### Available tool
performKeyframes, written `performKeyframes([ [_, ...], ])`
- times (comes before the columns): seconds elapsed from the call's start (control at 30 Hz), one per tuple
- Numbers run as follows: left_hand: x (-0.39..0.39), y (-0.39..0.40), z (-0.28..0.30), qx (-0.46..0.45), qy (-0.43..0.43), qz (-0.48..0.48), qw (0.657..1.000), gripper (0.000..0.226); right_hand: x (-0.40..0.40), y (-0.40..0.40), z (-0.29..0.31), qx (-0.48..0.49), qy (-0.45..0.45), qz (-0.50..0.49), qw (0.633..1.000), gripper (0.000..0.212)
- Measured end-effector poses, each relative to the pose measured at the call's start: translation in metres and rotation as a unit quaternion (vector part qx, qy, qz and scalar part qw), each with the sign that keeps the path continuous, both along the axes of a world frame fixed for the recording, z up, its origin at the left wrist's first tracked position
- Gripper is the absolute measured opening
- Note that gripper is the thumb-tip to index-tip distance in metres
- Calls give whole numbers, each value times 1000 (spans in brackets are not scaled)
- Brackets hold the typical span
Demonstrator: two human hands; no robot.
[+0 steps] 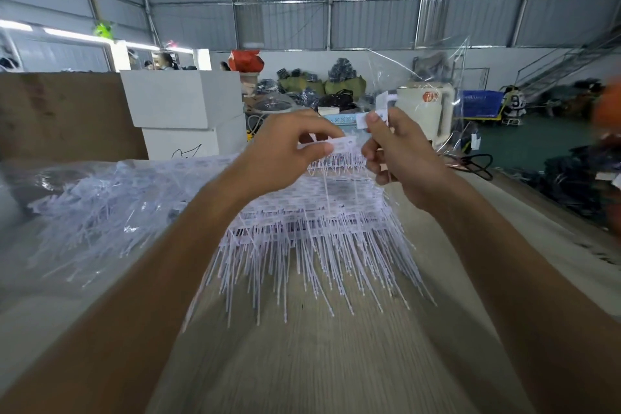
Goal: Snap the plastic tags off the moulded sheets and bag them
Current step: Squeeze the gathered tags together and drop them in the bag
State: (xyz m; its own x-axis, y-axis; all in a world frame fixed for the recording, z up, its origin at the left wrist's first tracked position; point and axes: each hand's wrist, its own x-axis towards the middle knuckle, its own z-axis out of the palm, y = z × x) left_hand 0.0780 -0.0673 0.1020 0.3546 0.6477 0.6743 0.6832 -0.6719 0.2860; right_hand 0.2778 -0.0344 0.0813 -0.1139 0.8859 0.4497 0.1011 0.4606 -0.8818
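Tags [312, 228] – white matt plastic; table [302, 363] – pale wood-grain; bag [430, 77] glossy.

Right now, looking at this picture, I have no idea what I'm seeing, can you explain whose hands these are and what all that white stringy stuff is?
There is no machine: a camera worn on a person's head looks down at their own bare hands. The left hand pinches a white moulded sheet of plastic tags. The right hand pinches a few loose tags, and a clear bag rises by it. More sheets, with long thin tails, are stacked on the wooden table. A heap in clear plastic lies to the left.
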Motion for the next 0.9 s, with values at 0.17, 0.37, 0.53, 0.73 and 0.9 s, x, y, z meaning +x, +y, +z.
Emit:
performKeyframes([
  [0.17, -4, 0, -1, -11, -65, -2, 998, 18, -10, -8, 4, 26, -20, 7, 999, 24],
  [0.37, 2, 1, -5, -5, -101, -19, 995, 11, -9, -19, 10, 64, -75, 50, 994, 20],
  [0.53, -1, 5, -6, -10, -109, -11, 994, 24, -5, -19, 8, 68, -91, 60, 992, 16],
  [0.73, -4, 9, -11, -31, -86, 37, 995, 27, 0, -17, 9, 69, -104, 61, 990, 26],
  [0.9, 0, 7, -7, -36, -113, 33, 992, 40, -5, -20, 11, 145, -138, 34, 979, 27],
])
